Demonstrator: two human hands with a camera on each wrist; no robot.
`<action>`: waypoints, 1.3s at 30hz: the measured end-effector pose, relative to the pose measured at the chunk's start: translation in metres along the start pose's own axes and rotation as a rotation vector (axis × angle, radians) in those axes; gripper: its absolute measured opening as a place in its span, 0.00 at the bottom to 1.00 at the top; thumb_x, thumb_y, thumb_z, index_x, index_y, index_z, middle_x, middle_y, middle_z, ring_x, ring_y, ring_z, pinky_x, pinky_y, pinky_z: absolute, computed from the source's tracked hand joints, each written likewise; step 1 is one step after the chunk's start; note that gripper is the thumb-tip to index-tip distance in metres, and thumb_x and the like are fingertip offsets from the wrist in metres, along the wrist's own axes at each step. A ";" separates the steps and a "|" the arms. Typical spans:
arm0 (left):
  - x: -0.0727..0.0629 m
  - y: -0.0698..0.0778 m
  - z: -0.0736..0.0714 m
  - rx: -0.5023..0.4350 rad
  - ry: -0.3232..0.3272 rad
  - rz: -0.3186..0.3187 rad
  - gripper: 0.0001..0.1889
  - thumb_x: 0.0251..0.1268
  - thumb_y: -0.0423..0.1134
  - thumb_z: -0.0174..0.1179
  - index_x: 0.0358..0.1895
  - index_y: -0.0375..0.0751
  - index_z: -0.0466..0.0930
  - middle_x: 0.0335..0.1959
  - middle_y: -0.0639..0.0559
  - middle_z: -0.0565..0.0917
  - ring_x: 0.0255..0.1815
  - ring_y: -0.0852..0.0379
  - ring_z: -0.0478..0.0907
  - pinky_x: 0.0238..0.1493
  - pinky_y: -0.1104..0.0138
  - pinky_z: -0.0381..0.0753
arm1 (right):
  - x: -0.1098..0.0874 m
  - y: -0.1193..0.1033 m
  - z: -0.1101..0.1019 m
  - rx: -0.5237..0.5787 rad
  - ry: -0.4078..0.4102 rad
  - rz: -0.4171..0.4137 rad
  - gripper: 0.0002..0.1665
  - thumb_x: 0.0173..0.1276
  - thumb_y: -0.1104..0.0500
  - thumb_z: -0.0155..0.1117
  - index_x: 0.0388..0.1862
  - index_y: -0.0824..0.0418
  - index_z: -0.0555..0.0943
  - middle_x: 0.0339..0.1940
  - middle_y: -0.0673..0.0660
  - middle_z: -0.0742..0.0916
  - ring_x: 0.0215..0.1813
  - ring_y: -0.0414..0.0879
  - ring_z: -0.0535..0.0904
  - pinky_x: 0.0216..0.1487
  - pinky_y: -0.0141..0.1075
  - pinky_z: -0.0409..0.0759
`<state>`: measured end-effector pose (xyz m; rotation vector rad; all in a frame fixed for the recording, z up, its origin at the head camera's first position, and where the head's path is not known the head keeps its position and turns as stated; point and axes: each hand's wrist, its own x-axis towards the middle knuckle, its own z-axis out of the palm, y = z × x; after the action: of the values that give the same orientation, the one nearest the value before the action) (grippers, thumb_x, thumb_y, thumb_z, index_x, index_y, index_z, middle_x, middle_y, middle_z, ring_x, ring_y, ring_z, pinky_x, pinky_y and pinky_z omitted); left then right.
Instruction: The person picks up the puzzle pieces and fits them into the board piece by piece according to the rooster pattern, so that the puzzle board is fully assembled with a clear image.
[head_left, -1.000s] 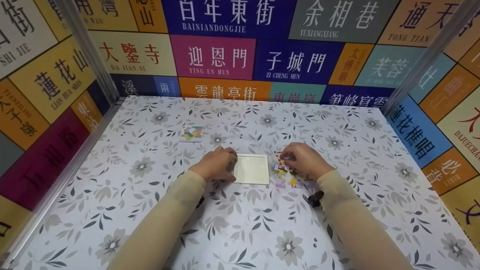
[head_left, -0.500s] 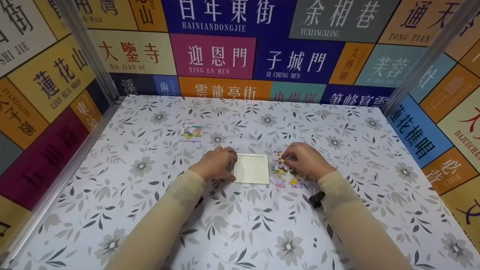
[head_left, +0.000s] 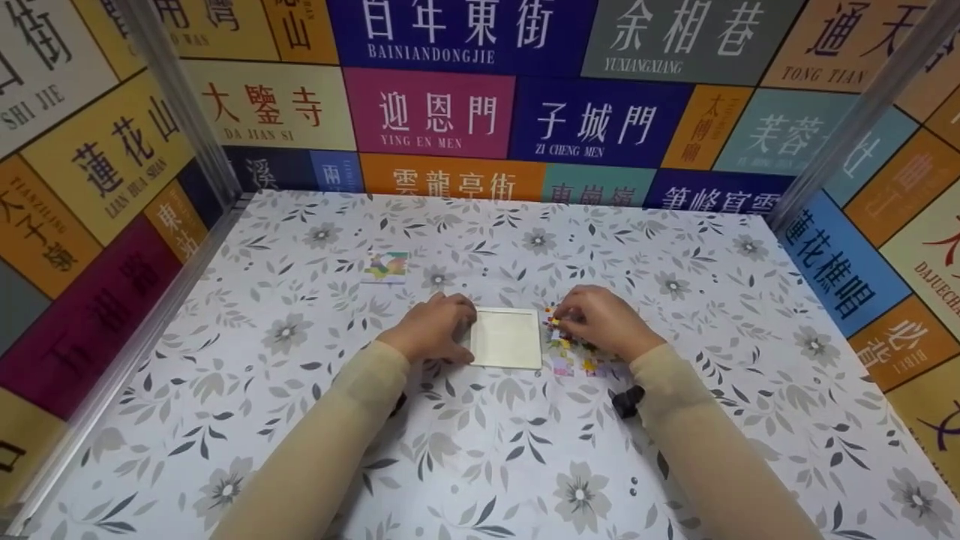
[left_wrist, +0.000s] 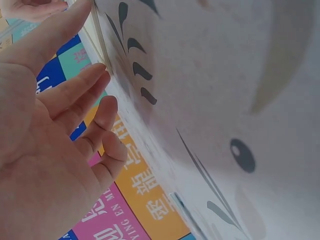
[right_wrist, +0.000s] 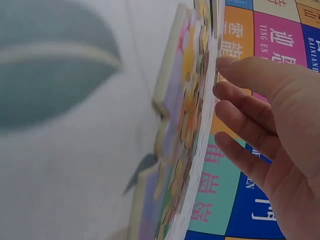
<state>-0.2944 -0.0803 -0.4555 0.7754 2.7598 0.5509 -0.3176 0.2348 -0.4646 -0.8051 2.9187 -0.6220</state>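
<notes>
A shallow cream puzzle tray (head_left: 510, 341) lies in the middle of the table. At its left edge rests my left hand (head_left: 431, 330), fingertips by the upper corner and thumb by the lower one. In the left wrist view, the thumb and fingers (left_wrist: 80, 92) reach to the tray's edge fairly straight. My right hand (head_left: 606, 322) bends over colourful jigsaw pieces (head_left: 564, 366) right of the tray. Its thumb and forefinger pinch a small puzzle piece (head_left: 551, 322) beside the tray. The right wrist view shows several puzzle pieces (right_wrist: 170, 100) edge-on; the palm and fingers hide others in the head view.
A square picture card (head_left: 385, 267) lies further back on the left. The table (head_left: 480, 465) has a white floral cover. Walls of coloured signs (head_left: 435, 112) stand behind and at both sides. A black wrist device (head_left: 628, 401) sits under the right sleeve.
My right hand has shifted slightly left, and the small puzzle piece at its fingertips has moved left, closer to the tray. The left hand and tray stay in place.
</notes>
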 end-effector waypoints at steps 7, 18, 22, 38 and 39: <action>0.000 0.000 0.000 -0.025 0.004 -0.022 0.33 0.52 0.46 0.80 0.61 0.38 0.83 0.68 0.48 0.78 0.68 0.44 0.72 0.69 0.50 0.73 | 0.005 -0.009 0.001 -0.015 -0.016 -0.031 0.08 0.71 0.58 0.71 0.46 0.56 0.92 0.44 0.52 0.88 0.44 0.45 0.82 0.49 0.44 0.83; 0.000 0.000 0.001 -0.035 0.001 -0.028 0.33 0.53 0.47 0.80 0.62 0.38 0.82 0.69 0.49 0.78 0.67 0.45 0.71 0.68 0.51 0.74 | 0.011 -0.024 0.006 -0.004 -0.007 -0.071 0.07 0.70 0.58 0.71 0.44 0.54 0.92 0.44 0.51 0.88 0.46 0.46 0.82 0.52 0.45 0.82; 0.000 0.000 0.000 -0.036 0.000 -0.019 0.33 0.53 0.46 0.80 0.62 0.37 0.82 0.69 0.48 0.78 0.67 0.45 0.72 0.68 0.50 0.74 | 0.015 -0.028 0.008 -0.013 -0.002 -0.092 0.06 0.70 0.58 0.71 0.44 0.53 0.91 0.43 0.51 0.88 0.44 0.46 0.81 0.50 0.44 0.82; 0.001 -0.004 0.002 -0.058 -0.002 -0.022 0.32 0.53 0.48 0.80 0.61 0.40 0.82 0.68 0.51 0.78 0.66 0.46 0.71 0.68 0.51 0.73 | 0.028 -0.043 0.017 0.007 -0.023 -0.096 0.07 0.68 0.58 0.73 0.44 0.52 0.91 0.43 0.48 0.88 0.46 0.45 0.82 0.52 0.43 0.82; 0.001 -0.004 0.002 -0.062 0.000 -0.023 0.32 0.53 0.48 0.80 0.61 0.40 0.82 0.68 0.51 0.78 0.65 0.46 0.71 0.68 0.51 0.73 | 0.028 -0.043 0.018 0.011 -0.025 -0.099 0.07 0.68 0.58 0.73 0.44 0.52 0.91 0.43 0.48 0.88 0.47 0.45 0.82 0.53 0.43 0.82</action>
<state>-0.2964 -0.0825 -0.4588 0.7284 2.7334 0.6288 -0.3186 0.1802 -0.4621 -0.9531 2.8649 -0.6305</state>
